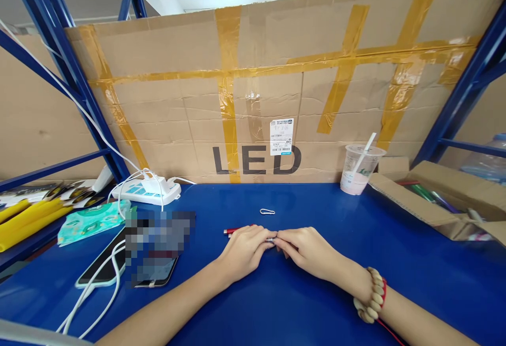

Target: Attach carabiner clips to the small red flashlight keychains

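Note:
My left hand (248,246) and my right hand (307,248) meet above the middle of the blue table, fingertips nearly touching. Between them they pinch a small silvery piece (271,240); the fingers cover most of it, so its kind does not show. A slim red object (231,230) lies just behind my left hand, which partly hides it. Farther back, a small pale wire clip, shaped like a long loop (267,211), rests flat on the table, apart from both hands.
A power strip (174,193) with white cables, a green packet (93,223) and phones (158,275) occupy the left side. On the right are a plastic cup (353,174) with a straw and an open cardboard box (419,206). A cardboard sheet (158,124) closes the back.

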A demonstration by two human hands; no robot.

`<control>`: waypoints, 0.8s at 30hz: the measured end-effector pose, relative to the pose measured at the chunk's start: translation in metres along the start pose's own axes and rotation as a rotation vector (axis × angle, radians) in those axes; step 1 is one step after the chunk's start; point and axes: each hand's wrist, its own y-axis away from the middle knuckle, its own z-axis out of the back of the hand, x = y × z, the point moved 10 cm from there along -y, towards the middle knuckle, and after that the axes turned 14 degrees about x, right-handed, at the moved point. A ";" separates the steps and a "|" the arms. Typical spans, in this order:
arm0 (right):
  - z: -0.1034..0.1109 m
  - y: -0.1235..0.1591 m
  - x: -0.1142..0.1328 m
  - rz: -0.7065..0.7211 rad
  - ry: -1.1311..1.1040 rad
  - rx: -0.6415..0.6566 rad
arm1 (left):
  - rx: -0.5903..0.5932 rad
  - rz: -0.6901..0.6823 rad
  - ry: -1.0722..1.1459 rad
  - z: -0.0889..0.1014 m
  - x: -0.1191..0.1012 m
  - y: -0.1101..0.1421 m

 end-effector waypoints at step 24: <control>-0.002 -0.001 -0.001 -0.016 0.083 0.018 | 0.056 0.015 -0.023 -0.006 0.000 -0.002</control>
